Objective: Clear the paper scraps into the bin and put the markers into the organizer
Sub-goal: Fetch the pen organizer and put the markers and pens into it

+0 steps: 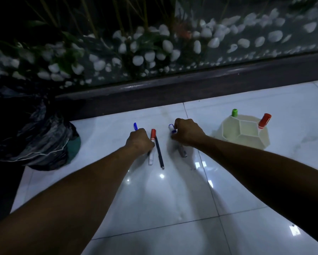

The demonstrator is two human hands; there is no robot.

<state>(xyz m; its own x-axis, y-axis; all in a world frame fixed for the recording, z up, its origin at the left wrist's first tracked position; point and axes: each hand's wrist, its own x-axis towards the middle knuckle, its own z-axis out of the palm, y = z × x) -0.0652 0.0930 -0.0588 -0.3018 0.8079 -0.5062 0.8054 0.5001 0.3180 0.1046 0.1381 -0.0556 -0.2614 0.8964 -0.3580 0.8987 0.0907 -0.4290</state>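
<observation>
Left hand (138,139): curled on blue pen (135,126), 11 o'clock.
Right hand (186,133): gripping blue-capped marker (171,128).
Risk: loose red marker (152,144) nudged, rolling from organizer (246,137), 2 o'clock.

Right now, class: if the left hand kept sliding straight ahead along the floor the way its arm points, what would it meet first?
Probably nothing on the floor: past the left hand and the blue pen it grips, bare tile runs to the dark ledge. Depth is unclear.

The scene was dim and bluish. The glossy floor tiles (172,199) carried several small bright glints from overhead lights, plus soft shadows under both forearms. The white pebbles (154,52) behind were smeared by motion blur. The left edge fell into near black, and straight lines bowed from wide-angle distortion.
</observation>
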